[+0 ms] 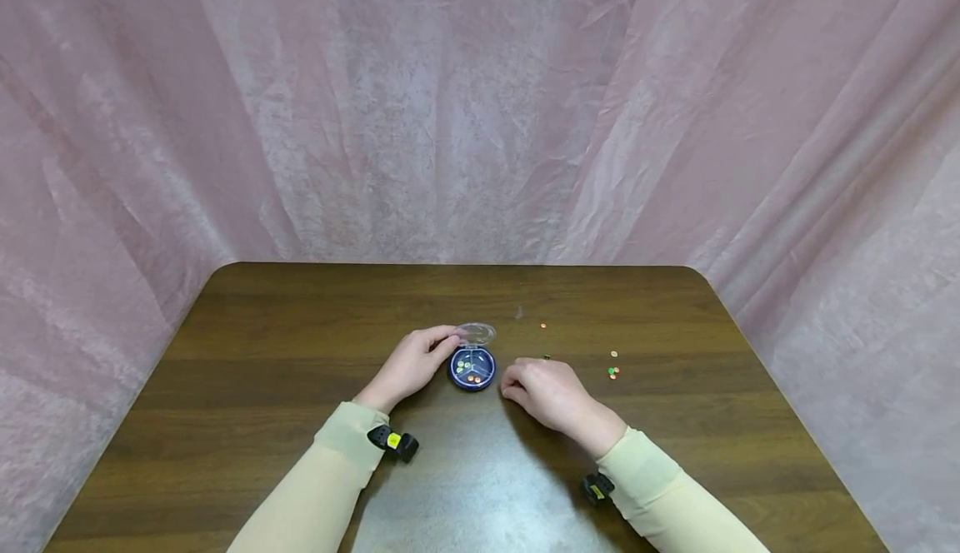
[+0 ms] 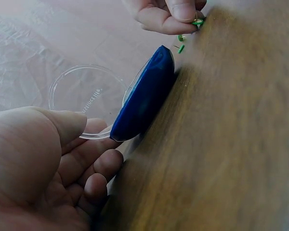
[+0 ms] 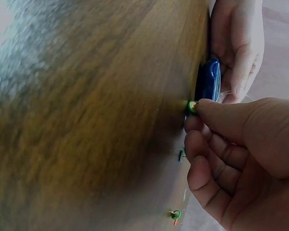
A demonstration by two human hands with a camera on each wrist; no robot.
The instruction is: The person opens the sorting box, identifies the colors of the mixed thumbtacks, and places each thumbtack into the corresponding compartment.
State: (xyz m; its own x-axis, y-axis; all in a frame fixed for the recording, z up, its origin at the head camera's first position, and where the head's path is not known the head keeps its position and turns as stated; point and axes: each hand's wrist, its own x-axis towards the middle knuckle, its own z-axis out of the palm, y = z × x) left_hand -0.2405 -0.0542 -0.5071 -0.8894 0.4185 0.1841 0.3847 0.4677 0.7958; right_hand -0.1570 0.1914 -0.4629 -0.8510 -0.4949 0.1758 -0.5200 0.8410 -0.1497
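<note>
A round blue case (image 1: 472, 386) with three compartments lies on the table, its clear lid (image 1: 477, 334) tipped back. Green thumbtacks (image 1: 464, 366) are in its left compartment and orange thumbtacks (image 1: 473, 379) in the front one. My left hand (image 1: 417, 361) pinches the lid's rim between thumb and fingers, as the left wrist view shows close up. Just right of the case, my right hand (image 1: 551, 391) pinches a green thumbtack (image 3: 193, 107) between thumb and forefinger, low over the table. Two more green thumbtacks (image 2: 181, 48) lie beyond the case in the left wrist view.
Several loose thumbtacks (image 1: 612, 371), green and orange, lie on the wooden table (image 1: 300, 336) to the right. A single orange thumbtack (image 1: 543, 326) lies farther back. Pink curtains (image 1: 435, 120) hang behind the table and along its sides.
</note>
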